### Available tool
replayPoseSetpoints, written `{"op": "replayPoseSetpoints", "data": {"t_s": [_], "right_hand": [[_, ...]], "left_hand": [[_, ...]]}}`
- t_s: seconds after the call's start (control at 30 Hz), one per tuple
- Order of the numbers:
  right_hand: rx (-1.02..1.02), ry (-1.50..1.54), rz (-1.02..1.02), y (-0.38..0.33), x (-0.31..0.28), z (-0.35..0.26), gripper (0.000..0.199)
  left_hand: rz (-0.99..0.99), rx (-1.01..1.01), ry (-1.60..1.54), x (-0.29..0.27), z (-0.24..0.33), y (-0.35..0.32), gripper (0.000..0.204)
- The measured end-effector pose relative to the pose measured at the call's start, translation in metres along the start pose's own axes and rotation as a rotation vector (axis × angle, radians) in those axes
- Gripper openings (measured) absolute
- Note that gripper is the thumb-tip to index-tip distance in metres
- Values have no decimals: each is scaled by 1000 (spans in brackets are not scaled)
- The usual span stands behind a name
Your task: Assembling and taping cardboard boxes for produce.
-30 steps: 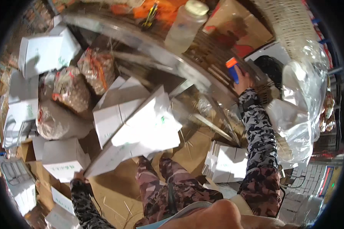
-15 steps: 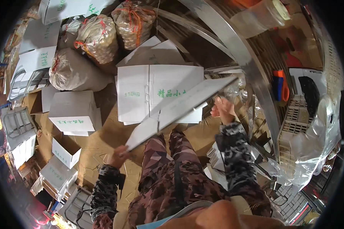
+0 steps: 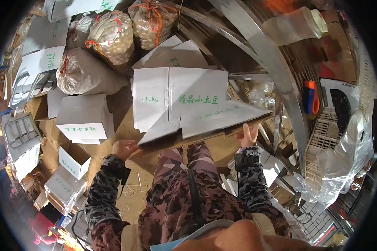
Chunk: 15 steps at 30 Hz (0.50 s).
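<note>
A partly opened white cardboard box [image 3: 222,119] with green print is tilted in front of my legs, its brown inner side toward me. My left hand [image 3: 125,149] pinches its left corner. At the right end, my right hand [image 3: 248,135] has its fingers apart against or just beside the brown edge; whether it presses on the cardboard is hard to see. Just beyond lies a flat white carton [image 3: 151,98] with green print, partly covered by the tilted one. More white cardboard sheets [image 3: 176,54] lie behind it.
Filled sacks [image 3: 90,73] stand at the far left, above a white box [image 3: 83,117] and a small open box [image 3: 74,163]. A curved metal rail [image 3: 280,79] runs down the right side. Beyond it are orange-handled scissors [image 3: 313,98], a plastic crate [image 3: 322,129] and a clear jar [image 3: 295,27].
The cardboard box has tipped so its brown inside shows and its right end is lower. My right hand has come down to its edge; my left hand has risen slightly.
</note>
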State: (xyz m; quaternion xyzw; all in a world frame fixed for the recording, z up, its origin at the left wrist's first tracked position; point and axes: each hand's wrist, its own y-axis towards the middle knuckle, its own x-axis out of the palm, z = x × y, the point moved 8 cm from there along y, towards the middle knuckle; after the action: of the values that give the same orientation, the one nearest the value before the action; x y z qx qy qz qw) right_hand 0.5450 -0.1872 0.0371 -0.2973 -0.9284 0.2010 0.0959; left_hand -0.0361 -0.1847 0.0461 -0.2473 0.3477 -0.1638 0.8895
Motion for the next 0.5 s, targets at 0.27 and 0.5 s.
{"op": "replayPoseSetpoints", "data": {"t_s": [0.27,0.5], "right_hand": [[154,-387,-99,-7,0,-19,42],[-380,-1393,-720,-8,102,-99,62]], "left_hand": [[-303,400,854,74,113,10,70],[317,126,199,-15,77,104,88]]}}
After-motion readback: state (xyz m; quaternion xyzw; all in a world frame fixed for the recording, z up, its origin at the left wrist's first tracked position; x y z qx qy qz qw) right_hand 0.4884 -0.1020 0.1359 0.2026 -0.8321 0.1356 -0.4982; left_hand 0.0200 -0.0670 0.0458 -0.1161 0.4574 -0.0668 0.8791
